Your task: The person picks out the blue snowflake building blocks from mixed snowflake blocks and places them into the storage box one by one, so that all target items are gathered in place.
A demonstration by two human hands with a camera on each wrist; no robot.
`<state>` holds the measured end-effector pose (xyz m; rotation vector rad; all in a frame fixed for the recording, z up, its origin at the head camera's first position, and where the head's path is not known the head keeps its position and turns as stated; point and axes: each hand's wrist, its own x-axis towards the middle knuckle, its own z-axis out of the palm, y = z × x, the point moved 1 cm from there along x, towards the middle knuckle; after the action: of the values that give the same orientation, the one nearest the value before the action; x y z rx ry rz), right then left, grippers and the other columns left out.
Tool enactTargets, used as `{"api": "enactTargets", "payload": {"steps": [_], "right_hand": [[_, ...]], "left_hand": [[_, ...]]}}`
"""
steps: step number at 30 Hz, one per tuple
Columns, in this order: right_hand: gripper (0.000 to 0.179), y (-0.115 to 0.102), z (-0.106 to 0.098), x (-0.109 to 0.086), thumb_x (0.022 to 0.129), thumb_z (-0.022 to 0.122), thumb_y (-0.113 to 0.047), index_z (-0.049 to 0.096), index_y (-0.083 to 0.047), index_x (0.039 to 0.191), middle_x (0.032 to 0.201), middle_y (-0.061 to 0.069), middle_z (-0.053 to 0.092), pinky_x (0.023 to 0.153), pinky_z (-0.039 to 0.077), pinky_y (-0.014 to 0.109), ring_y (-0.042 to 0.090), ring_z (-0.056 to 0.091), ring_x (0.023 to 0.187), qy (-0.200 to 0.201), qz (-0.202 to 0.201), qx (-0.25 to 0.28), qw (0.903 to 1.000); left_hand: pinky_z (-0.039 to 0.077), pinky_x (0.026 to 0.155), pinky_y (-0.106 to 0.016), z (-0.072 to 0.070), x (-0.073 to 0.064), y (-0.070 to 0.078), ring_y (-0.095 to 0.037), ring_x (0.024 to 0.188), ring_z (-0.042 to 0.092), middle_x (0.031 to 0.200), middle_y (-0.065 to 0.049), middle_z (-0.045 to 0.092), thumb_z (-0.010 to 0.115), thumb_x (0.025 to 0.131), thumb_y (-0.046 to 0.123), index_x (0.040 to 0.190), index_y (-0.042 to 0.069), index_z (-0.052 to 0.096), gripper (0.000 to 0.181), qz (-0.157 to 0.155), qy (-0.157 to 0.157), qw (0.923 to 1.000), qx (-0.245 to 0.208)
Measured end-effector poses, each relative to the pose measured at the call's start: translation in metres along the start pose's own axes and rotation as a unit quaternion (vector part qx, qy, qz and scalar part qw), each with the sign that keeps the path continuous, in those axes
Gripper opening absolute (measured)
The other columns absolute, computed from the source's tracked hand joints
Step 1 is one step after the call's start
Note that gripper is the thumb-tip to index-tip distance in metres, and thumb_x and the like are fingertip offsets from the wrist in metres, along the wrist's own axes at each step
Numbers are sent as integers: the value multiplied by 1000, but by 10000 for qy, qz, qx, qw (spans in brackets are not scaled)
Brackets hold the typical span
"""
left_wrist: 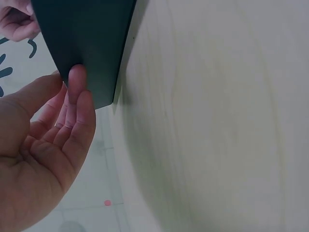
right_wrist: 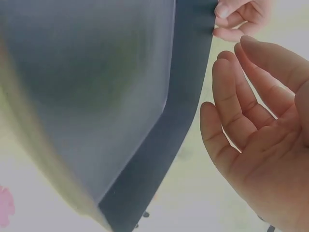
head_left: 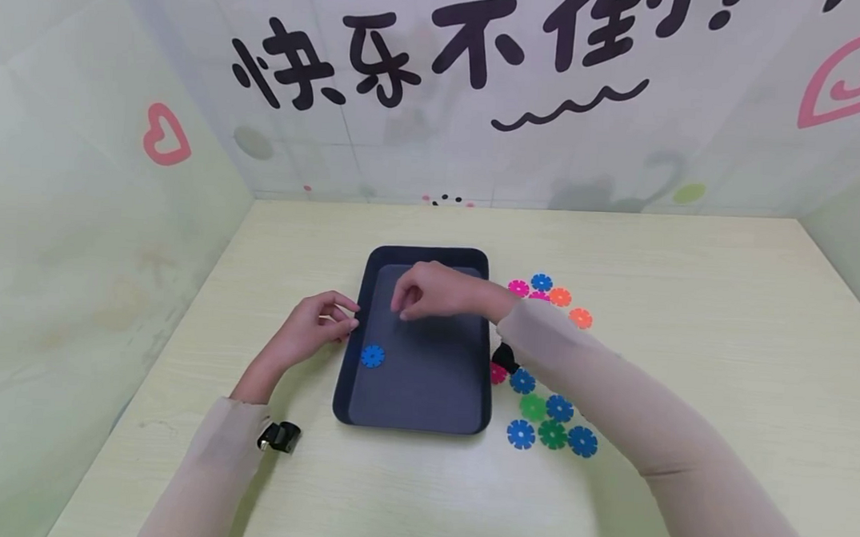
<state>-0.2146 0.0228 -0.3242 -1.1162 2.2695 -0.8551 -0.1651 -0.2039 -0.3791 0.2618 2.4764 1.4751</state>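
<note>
A dark rectangular tray (head_left: 423,416) lies on the table with one blue notched plastic disc (head_left: 372,356) inside, near its left wall. My left hand (head_left: 310,327) is at the tray's left side. In the left wrist view, the left thumb meets the rim while a fingertip (left_wrist: 77,77) lies against the outer wall. Over the upper part of the tray is my right hand (head_left: 432,290), its fingers loosely bent. Nothing shows between those fingers (right_wrist: 224,87) in the right wrist view.
Right of the tray lie several notched discs: blue (head_left: 582,442), green (head_left: 552,434), pink (head_left: 519,288) and orange (head_left: 581,317). The right sleeve (head_left: 578,347) passes over that side and hides part of it. A printed wall (head_left: 420,156) stands behind the table (head_left: 690,264).
</note>
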Motion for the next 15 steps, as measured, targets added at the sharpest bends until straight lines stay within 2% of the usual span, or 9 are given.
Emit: {"api": "enactTargets", "payload": {"steps": [8,15], "right_hand": [[19,8,-9,-26,83,68,-11,67,-2,100,89,1,65,73,50,24,12,59,78,194,195,-68,9996],[19,18,-15,-51,84,67,-10,67,-3,102,91,1,65,75,51,27,12,60,80,305,616,134,9975]], "left_hand": [[53,69,-39,0,0,0,-25,71,61,84,-18,63,61,88,5,110,-6,55,26,-23,-15,10000,59],[53,69,-40,-1,0,-1,-25,71,62,84,-16,63,61,88,6,111,-6,55,26,-29,-20,10000,79]]}}
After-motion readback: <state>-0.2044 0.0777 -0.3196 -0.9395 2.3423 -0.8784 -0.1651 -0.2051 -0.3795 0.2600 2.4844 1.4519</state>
